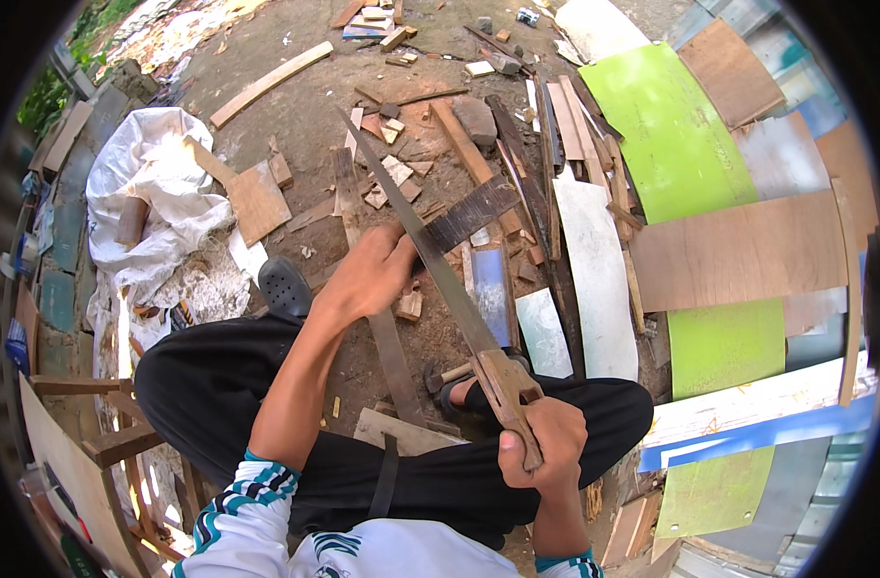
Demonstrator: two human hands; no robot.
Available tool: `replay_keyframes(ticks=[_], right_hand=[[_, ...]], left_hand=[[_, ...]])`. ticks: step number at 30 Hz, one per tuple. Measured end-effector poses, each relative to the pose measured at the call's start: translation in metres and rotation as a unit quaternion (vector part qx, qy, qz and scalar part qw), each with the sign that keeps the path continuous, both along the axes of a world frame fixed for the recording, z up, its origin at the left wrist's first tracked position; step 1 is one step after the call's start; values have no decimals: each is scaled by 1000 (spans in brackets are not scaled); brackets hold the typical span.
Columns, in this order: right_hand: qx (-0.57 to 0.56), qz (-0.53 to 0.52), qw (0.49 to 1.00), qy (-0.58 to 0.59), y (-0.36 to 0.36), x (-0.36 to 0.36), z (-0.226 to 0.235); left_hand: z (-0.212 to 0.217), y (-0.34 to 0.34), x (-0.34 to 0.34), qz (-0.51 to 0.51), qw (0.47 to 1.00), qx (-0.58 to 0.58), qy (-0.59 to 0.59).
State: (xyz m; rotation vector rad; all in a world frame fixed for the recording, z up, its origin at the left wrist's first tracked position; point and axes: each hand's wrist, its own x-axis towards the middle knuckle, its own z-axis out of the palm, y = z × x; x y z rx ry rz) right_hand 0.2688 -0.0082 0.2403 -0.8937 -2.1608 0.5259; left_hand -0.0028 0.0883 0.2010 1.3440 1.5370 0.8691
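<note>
- A long-bladed handsaw with a brown wooden handle [450, 297] is gripped by the right hand [554, 440], whose fingers are wrapped around the handle.
- A short, dark brown, flat wooden board [476, 214] is clasped near its left end by the left hand [371, 272]; the fingers beneath are hidden.
- The board is crossed by the saw blade just beside the left hand; whether the wood has been cut into cannot be told.
- The blade is pointed forward and to the left, with the handle held above the right leg.
- Below the work, a long, narrow, weathered brown plank [394, 371] is seen on the ground, strewn with wood offcuts.
- A wooden-handled hammer [455, 373] is placed near the right foot.
- On the left, a crumpled white woven sack [160, 144] is seen; on the right, bright green flat panels [673, 135] are partly covered by a wide brown plywood sheet [744, 252].
</note>
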Motion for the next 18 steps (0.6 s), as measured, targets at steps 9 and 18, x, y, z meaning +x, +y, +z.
replay_keyframes(ticks=[9, 18], right_hand=[[-14, -6, 1000, 26, 26, -21, -23], [-19, -25, 999, 22, 0, -2, -10]], left_hand=[[-6, -2, 20, -25, 1000, -5, -12], [-9, 1, 12, -17, 999, -23, -20]])
